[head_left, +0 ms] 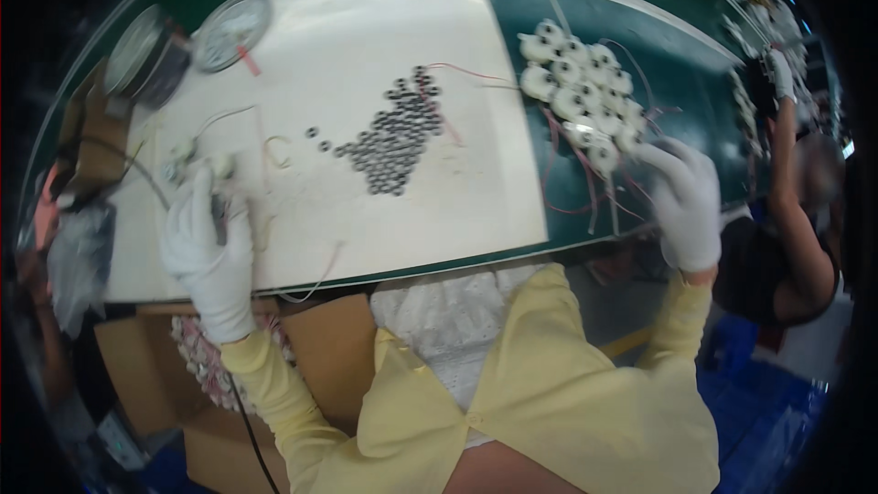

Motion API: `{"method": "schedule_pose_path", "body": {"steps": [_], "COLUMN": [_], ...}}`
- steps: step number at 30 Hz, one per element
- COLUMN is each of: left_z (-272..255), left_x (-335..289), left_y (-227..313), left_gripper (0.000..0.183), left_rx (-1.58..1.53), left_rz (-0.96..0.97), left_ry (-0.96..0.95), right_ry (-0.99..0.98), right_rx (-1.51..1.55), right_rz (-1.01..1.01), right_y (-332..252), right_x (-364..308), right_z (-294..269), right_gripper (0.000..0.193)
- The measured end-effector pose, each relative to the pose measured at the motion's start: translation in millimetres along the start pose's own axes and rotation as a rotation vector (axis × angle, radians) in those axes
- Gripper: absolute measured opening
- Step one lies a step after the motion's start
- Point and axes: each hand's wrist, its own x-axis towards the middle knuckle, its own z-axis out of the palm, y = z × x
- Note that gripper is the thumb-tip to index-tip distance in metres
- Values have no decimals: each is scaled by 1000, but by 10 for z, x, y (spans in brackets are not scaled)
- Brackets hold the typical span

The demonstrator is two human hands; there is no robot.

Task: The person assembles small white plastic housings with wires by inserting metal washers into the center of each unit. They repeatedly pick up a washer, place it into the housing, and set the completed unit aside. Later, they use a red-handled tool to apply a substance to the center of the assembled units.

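A cluster of white round components [578,91] with thin red lead wires is seen right of centre in the upper half of the frame, lying on the dark green belt surface [695,73]. Each piece is disc-shaped with a darker centre; the wires trail downward and to the right in a tangle. The right hand [686,201], in a white glove, is placed at the lower right edge of this cluster, its fingers spread and touching the nearest pieces and wires. Whether a piece is actually held in the grip cannot be told, since the fingertips are blurred.

The left hand [206,247], also white-gloved, is seen at the left of the frame on the pale counter [338,37]. Its grip is closed round a small pale part with a wire [197,160], of which only the top shows above the fingers; its kind cannot be made out.

A heap of small dark metal rings [393,137] lies at the centre of the counter, apart from both hands. Two round gauges [229,29] are noted at the upper left, blurred. A cardboard box [320,348] lies below the counter edge, partly covered by the yellow sleeves. Another person's gloved hand [780,73] is seen at the far right, heavily distorted by the rim.
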Motion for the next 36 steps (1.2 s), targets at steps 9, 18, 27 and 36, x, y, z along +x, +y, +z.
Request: {"method": "schedule_pose_path", "body": {"steps": [9, 18, 27, 36], "left_z": [-167, -298, 192, 123], "left_x": [-81, -88, 194, 14], "left_y": [377, 1207, 403, 426], "left_gripper": [38, 43, 43, 54], "left_rx": [-228, -530, 188, -72], "left_rz": [-188, 107, -91, -212], "left_ry": [400, 73, -209, -144], "right_ry": [373, -576, -911, -346], "right_rx": [1396, 1981, 1673, 604], "right_rz": [277, 402, 17, -163], "right_y": [-1262, -2109, -1550, -1173], "right_x": [186, 554, 475, 374], "right_z": [366, 743, 359, 494], "right_gripper": [39, 64, 41, 40]}}
